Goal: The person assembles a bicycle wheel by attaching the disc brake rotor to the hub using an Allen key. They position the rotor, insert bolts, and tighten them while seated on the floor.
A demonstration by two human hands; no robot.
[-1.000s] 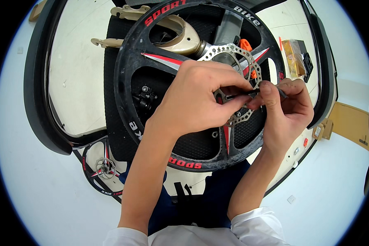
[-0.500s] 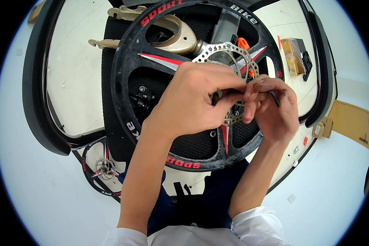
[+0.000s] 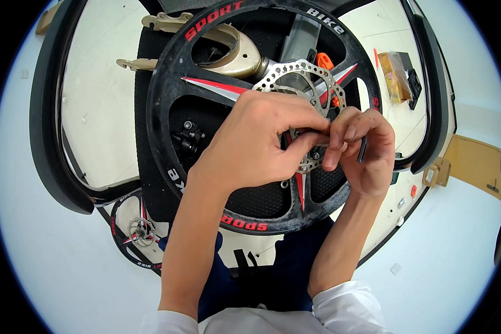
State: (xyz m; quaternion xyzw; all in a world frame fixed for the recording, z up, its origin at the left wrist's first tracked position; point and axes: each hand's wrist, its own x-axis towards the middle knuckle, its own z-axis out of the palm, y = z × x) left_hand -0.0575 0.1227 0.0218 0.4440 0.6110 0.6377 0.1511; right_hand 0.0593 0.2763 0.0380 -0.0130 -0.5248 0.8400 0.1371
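Both forearms rise from the lower edge. At the centre, the left hand arches palm-down, thumb and forefinger drawn together — I cannot tell what they pinch. Right of centre, the right hand curls its fingers around a slim black rod, over a perforated silver metal disc on a black spoked wheel.
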